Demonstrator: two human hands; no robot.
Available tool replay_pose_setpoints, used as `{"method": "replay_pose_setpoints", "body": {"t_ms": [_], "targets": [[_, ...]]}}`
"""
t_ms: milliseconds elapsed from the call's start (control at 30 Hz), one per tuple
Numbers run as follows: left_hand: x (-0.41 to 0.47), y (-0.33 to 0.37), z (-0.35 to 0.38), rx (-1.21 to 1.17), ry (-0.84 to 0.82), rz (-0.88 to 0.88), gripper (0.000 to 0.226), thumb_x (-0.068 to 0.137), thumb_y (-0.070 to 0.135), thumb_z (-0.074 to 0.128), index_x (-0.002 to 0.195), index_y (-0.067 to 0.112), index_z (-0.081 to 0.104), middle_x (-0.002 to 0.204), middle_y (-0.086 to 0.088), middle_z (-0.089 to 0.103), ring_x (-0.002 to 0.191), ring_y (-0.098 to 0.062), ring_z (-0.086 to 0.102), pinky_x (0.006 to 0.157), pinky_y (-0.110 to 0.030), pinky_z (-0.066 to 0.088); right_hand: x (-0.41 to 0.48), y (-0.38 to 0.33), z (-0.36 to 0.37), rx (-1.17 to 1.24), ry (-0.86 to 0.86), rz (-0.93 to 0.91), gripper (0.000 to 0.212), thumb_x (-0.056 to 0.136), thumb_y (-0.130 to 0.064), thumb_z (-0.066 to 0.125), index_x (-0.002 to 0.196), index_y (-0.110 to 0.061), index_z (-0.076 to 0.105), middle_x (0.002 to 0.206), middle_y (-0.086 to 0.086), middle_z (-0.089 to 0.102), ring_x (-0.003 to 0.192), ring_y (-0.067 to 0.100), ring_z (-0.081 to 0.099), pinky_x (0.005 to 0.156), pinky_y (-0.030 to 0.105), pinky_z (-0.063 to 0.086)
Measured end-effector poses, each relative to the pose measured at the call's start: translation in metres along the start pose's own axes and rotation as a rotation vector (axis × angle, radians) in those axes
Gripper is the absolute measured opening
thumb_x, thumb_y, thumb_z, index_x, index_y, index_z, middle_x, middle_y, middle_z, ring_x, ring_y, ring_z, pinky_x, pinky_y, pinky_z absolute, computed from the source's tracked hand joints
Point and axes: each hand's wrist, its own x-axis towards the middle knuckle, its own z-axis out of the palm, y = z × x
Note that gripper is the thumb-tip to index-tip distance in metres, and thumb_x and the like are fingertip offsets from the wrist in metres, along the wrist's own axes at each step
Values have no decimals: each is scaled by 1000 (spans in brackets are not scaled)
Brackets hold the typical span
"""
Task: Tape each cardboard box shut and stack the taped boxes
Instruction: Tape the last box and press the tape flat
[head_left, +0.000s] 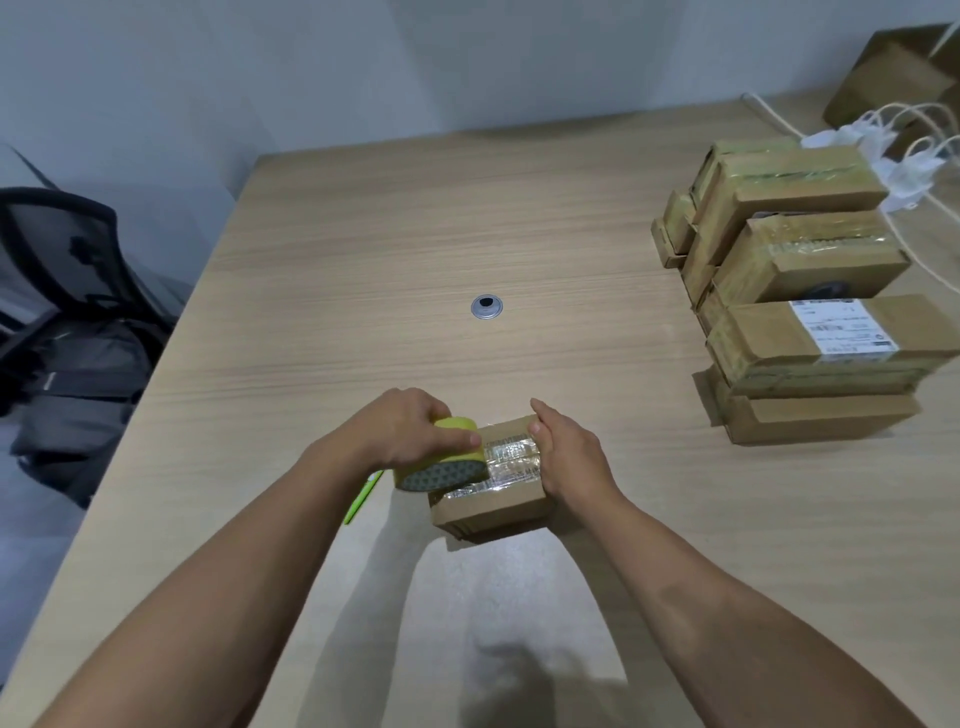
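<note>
Two hands busy: your left grip (410, 434) curls round the yellow tape roll (447, 462), while your right grip (569, 457) presses flat-fingered on the small brown cardboard box (493, 501), which sits on the wooden counter (363, 234) close to you. Risk: ease that pressure and the box slides, so the tape wrinkles or runs crooked.

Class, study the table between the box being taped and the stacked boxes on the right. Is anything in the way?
Nothing visible. Only bare table lies between the box and the stack; the grommet sits farther back.
</note>
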Motion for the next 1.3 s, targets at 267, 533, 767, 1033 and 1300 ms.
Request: {"method": "replay_pose_setpoints", "body": {"t_ms": [267, 533, 767, 1033, 1300], "targets": [[-6, -1, 13, -1, 90, -55, 50, 83, 62, 65, 84, 13, 73, 78, -8, 70, 79, -22, 65, 70, -38, 52, 7, -30, 25, -182, -13, -89, 33, 107, -32, 36, 123, -22, 64, 136, -4, 53, 120, 20, 50, 101, 42, 43], [-16, -14, 10, -318, 51, -22, 46, 87, 57, 61, 63, 17, 58, 63, 4, 55, 64, -17, 50, 64, -33, 35, 0, -26, 30, -378, 3, -103, 36, 109, -41, 27, 118, -26, 58, 127, -5, 46, 115, 22, 44, 84, 36, 35], [-25, -38, 1, -252, 90, 9, 47, 91, 46, 66, 56, 17, 56, 54, 6, 47, 57, -13, 45, 59, -31, 33, 0, -27, 32, -414, 9, -78, 40, 108, -46, 23, 121, -30, 57, 126, -7, 47, 115, 20, 41, 87, 39, 38], [-22, -71, 12, -3, 40, -124, 48, 90, 53, 63, 63, 14, 58, 63, -6, 54, 64, -21, 52, 59, -31, 35, 1, -27, 32, -426, 18, -86, 41, 108, -45, 21, 122, -30, 56, 126, -8, 46, 112, 19, 39, 89, 42, 42], [-10, -88, 41, -106, -1, -218, 43, 90, 57, 63, 74, 17, 68, 76, -10, 66, 79, -24, 62, 66, -30, 42, 0, -25, 32, -397, 15, -78, 39, 109, -43, 22, 123, -30, 56, 129, -9, 45, 111, 18, 39, 81, 36, 42]]}}
